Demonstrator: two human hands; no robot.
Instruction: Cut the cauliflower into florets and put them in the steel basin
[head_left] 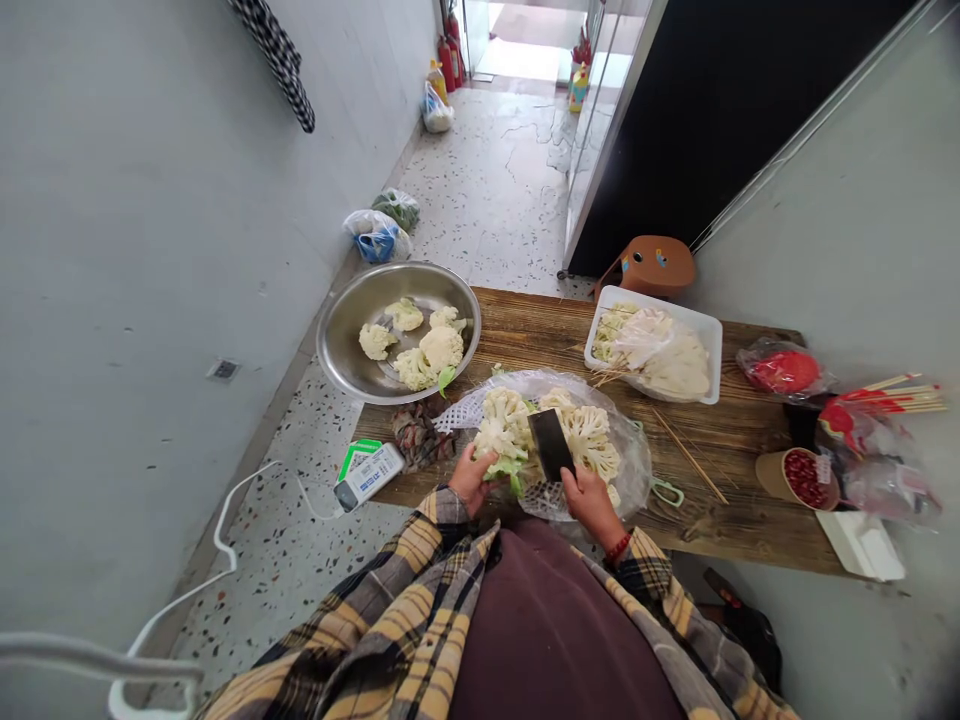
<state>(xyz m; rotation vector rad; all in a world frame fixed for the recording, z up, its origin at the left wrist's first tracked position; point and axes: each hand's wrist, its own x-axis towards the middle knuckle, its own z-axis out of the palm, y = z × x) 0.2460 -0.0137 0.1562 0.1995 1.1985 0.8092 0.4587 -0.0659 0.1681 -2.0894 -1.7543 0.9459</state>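
My left hand (471,479) grips a piece of cauliflower (501,432) with pale green leaves at its base. In my right hand (591,503) is a cleaver (550,444) with a dark, broad blade, held beside that piece. More cauliflower (592,440) lies right of the blade, on a clear plastic bag (634,465) with white netting. A steel basin (337,365) at the left holds several cauliflower florets (441,348). Where the blade's edge meets the cauliflower, I cannot make out any cut.
The wooden table (532,320) also bears a white tray (715,345) of pale food, loose skewers (690,455), a paper cup (776,474) of red bits and a red bundle in plastic (787,370). A boxed item (370,477) sits at the left edge. Behind stands a brown stool (660,265).
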